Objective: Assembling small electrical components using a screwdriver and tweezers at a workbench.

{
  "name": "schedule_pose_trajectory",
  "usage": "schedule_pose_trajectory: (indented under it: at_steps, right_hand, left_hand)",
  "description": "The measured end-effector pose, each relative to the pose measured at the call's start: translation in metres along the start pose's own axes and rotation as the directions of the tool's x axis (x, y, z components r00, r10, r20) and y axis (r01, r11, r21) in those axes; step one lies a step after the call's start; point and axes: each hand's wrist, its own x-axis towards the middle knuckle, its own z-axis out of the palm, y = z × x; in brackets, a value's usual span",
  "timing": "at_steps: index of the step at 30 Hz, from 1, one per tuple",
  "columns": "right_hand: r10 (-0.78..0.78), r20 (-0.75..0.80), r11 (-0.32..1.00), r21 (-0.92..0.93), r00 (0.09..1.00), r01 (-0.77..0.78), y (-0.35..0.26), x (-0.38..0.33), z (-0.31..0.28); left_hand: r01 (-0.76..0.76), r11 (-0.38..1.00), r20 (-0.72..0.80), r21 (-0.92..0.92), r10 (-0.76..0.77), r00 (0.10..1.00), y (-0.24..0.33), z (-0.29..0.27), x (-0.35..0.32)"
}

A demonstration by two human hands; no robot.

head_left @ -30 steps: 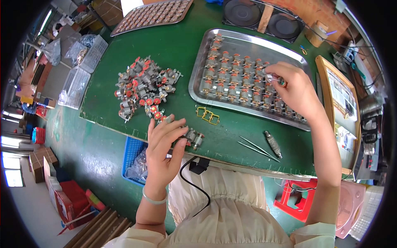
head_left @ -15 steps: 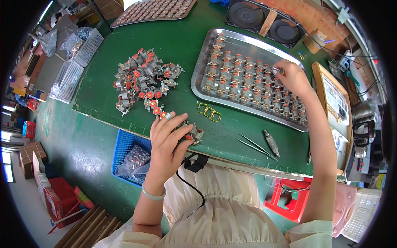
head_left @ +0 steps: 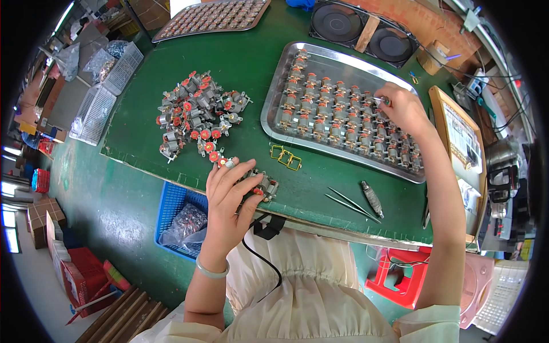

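Observation:
My left hand (head_left: 230, 193) lies at the table's front edge, thumb and fingers curled around a few small silver motors (head_left: 267, 186) with red ends. Its fingertips are beside the near tail of a heap of similar motors (head_left: 194, 103). Over the right part of a metal tray (head_left: 269, 123), my right hand (head_left: 403, 108) is closed in a pinch. A small silver-tipped piece (head_left: 382, 100) shows at its fingertips, too small to identify. Rows of upright motors (head_left: 323, 108) with orange-red tops stand in the tray; the right hand partly covers some.
Yellow wire frames (head_left: 285, 158), tweezers (head_left: 353, 206) and a grey taped tool (head_left: 372, 199) lie on the green table (head_left: 303, 194). Another filled tray (head_left: 211, 20) and two black round speakers or fans (head_left: 337, 22) sit at the back. A blue basket (head_left: 166, 211) stands below the edge.
The whole view has shifted slightly, with tray and table a little left. Both hands keep almost the same places and poses.

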Motion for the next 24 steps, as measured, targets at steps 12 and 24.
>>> schedule_pose_trajectory:
  at_steps: [12,24]
  right_hand:
    - [-0.196,0.229,0.821,0.57,0.954,0.032,-0.187,-0.045,-0.012]
    - [-0.249,0.323,0.693,0.718,0.913,-0.065,-0.166,-0.031,0.01]
  left_hand:
    - [0.033,0.999,-0.021,-0.025,-0.034,0.999,-0.005,0.0,-0.005]
    - [0.052,0.998,-0.017,0.029,-0.052,0.999,0.005,0.001,0.005]
